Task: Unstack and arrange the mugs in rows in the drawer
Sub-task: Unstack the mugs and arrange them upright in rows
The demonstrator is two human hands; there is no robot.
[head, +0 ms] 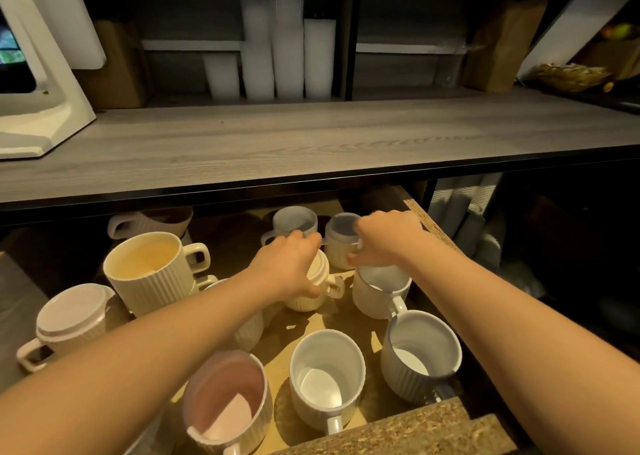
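The upturned cream mug (317, 281) is found in the middle of the drawer (429, 226), base up and handle turned to the right, and the left grip (287, 267) is curled over its base and ribbed side; whether it is lifted or set down cannot be told. Just behind it, in the back row, a second ribbed mug (337, 252) is pinched between the thumb and fingers of the right grip (384, 238). These mugs are judged to be glazed ceramic: stiff, fairly heavy, slick on the rim and easily chipped when knocked together, so a hold round the ribbed body or through the handle is thought safest. A white mug (375, 299) is seen under the right wrist, and a front row of three upright mugs is made out: pink (228, 395), white (327, 375) and grey (420, 354). To the left, a stacked cream mug (152, 274) is left to be separated, beside an inverted pinkish mug (69, 319). Above the drawer a grey wood-grain bench (311, 143) is crossed, with a white appliance (34, 74) on it, and stacked plastic cups (287, 49) and a brown paper bag (498, 46) are shelved behind in dim light.
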